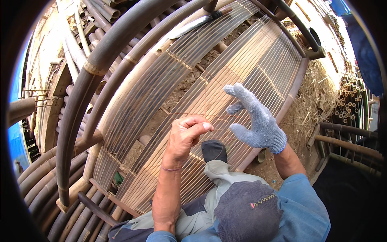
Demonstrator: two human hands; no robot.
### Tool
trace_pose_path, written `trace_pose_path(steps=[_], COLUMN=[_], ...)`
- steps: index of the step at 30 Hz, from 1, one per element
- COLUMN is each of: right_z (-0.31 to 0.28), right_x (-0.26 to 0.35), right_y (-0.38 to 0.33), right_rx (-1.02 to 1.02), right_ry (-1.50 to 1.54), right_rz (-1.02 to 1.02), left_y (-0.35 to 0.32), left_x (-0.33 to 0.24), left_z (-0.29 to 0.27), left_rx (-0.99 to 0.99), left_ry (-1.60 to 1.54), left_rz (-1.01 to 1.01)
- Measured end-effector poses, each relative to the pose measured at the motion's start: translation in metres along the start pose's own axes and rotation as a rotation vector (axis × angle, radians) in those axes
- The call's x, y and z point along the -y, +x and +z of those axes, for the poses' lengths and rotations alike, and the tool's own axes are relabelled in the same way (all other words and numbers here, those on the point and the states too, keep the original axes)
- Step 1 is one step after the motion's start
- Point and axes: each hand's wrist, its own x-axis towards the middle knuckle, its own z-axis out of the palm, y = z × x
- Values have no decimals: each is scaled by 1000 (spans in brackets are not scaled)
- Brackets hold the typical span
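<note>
My bare left hand [186, 135] is closed, thumb pressed against the bent index finger, in a pinch on a thin reddish-brown strand. That strand [225, 117] runs in loose loops across to my right hand; whether it is wire or cord I cannot tell. In a grey-blue knitted glove, my right hand [258, 123] has its fingers spread and the palm turned toward the left hand. Both hands are above a bamboo bench [225, 80] made of narrow slats in light and dark bands. Thin lashings [180, 59] cross the slats.
A large knife [195, 27] with a wooden handle lies at the bench's far edge. Thick curved bamboo poles [86, 80] rise on the left. My dark-covered foot [214, 151] rests on the slats. Cut bamboo tubes [352, 97] are stacked at right; straw [314, 92] covers the ground.
</note>
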Motion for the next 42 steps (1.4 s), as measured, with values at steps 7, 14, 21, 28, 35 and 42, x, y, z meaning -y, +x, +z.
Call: trace_pose_path(steps=[7,14,21,28,35,42], right_z=[-3,3,4,16,41,45], right_x=[-2,-21,-20,-10,-5,7], right_y=[18,21,14,-8,-25,-28], right_rx=[337,359,196,15,13,47], right_ry=[-277,-178,-252,-206,-166,-332], right_rz=[-163,-276,-270,-106,19,-183], left_y=[2,2,-14,-64,-93,-83], left_x=[6,3,-6,-9,-5,-4], left_z=[-4,-8,-2,-16,-10,-10], left_rx=[11,55,-186,-440,-315,-285], left_ry=[85,178,161,678,470,-168], left_rz=[-34,-77,194,356,141,-114])
